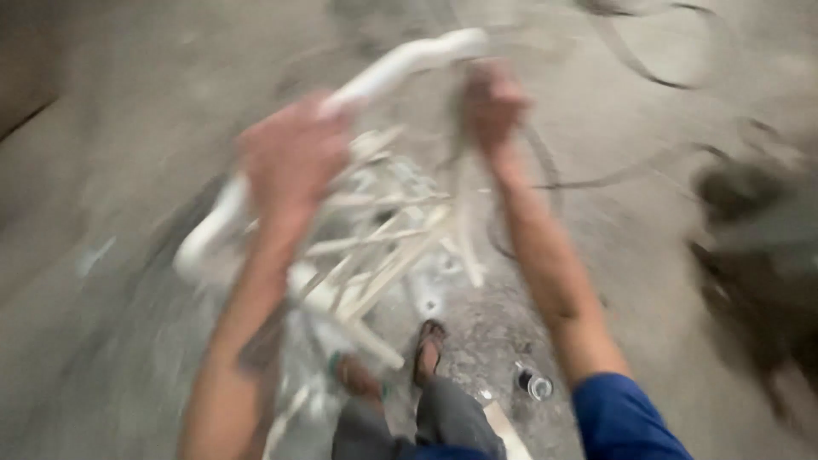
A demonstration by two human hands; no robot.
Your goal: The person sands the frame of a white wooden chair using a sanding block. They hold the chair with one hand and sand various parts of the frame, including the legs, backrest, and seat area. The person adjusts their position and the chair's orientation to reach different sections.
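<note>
Fingers (294,140) of both hands grip white frame (400,64).

- Dim, flat, greyish light; no glare, only soft shadows.
- Heavy motion blur smears both hands (383,136) — edges streaked.
- The floor (102,128) around the hands is soft — unfocused.

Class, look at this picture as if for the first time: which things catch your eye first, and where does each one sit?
First come the two bare hands raised mid-frame: the left hand and right hand both grip a white curved tube arching across the top. Below it hangs a blurred bundle of white sticks, above the grey floor. At the bottom, the person's sandalled feet stand beside a small round shiny object.
</note>
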